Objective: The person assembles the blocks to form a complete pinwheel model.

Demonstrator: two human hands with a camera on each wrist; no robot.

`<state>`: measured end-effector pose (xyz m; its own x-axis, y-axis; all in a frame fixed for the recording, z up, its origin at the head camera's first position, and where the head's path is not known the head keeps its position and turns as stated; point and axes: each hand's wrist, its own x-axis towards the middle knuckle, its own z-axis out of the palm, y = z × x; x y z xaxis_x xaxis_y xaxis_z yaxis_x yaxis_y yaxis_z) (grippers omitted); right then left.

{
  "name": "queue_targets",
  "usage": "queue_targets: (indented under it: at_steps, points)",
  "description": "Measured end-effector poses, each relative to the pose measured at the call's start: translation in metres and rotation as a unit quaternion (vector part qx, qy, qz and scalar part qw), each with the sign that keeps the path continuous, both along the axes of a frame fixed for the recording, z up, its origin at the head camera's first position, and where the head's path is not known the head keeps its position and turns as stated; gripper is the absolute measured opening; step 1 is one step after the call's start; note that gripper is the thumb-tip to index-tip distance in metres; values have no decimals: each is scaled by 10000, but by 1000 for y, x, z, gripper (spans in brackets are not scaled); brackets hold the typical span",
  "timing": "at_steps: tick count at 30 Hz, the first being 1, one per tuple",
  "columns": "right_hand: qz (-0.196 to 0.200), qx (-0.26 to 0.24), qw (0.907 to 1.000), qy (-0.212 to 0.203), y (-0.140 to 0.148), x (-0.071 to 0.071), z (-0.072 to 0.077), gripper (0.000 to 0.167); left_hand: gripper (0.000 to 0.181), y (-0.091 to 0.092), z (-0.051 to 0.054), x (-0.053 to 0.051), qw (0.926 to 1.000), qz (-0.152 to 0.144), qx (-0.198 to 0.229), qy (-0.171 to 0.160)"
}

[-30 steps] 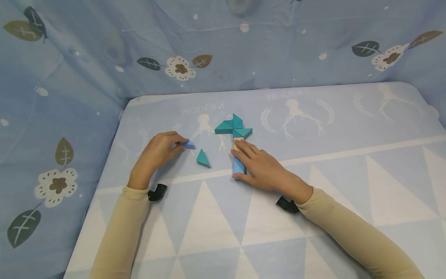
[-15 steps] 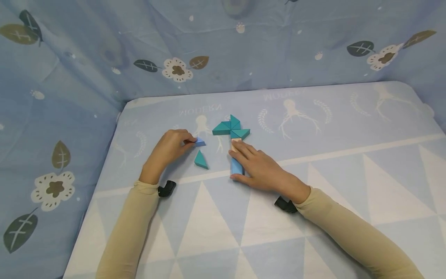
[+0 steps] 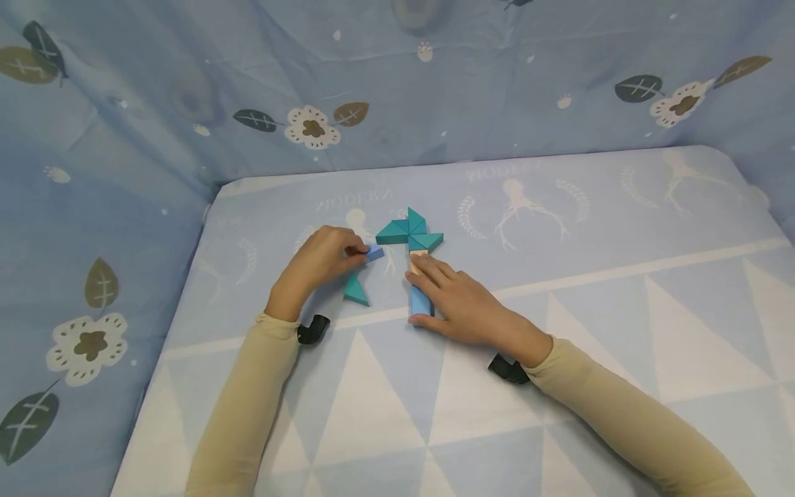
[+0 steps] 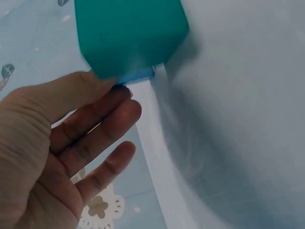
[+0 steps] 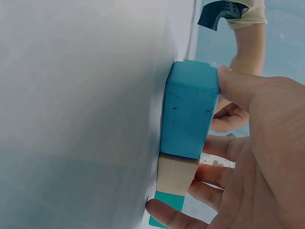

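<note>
My left hand (image 3: 323, 259) pinches a small blue triangular block (image 3: 375, 254) by its left end, between thumb and fingers. In the left wrist view a teal triangular block (image 4: 133, 38) stands close to the camera and covers most of the blue one. That loose teal block (image 3: 356, 291) lies just below my left hand. My right hand (image 3: 466, 307) rests with extended fingers over a row made of a blue rectangular block (image 5: 188, 112) and a pale wooden block (image 5: 177, 175). Its thumb touches the blue block's near end. Beyond the row sit several teal triangular blocks (image 3: 406, 229) joined in a pinwheel-like shape.
The blocks lie on a table with a patterned cloth (image 3: 373, 386). A blue floral curtain (image 3: 491, 90) borders the table's back and left side. Black wrist-worn devices (image 3: 313, 330) sit under both wrists, close to the tabletop.
My left hand has carried the blue triangular block rightward and slightly away, nearer the teal group, passing over the loose teal block. My right hand stays on the row.
</note>
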<state>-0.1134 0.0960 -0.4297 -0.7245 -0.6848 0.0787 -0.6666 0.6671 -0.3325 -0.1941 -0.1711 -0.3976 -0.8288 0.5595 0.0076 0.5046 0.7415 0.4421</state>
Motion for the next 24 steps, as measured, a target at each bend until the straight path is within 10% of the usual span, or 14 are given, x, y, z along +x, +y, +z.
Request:
queue_targets:
  at_steps: [24]
  points:
    - [-23,45,10000,-23,0,1,0,70,25,12,-4,7,9997,-243,-61,21]
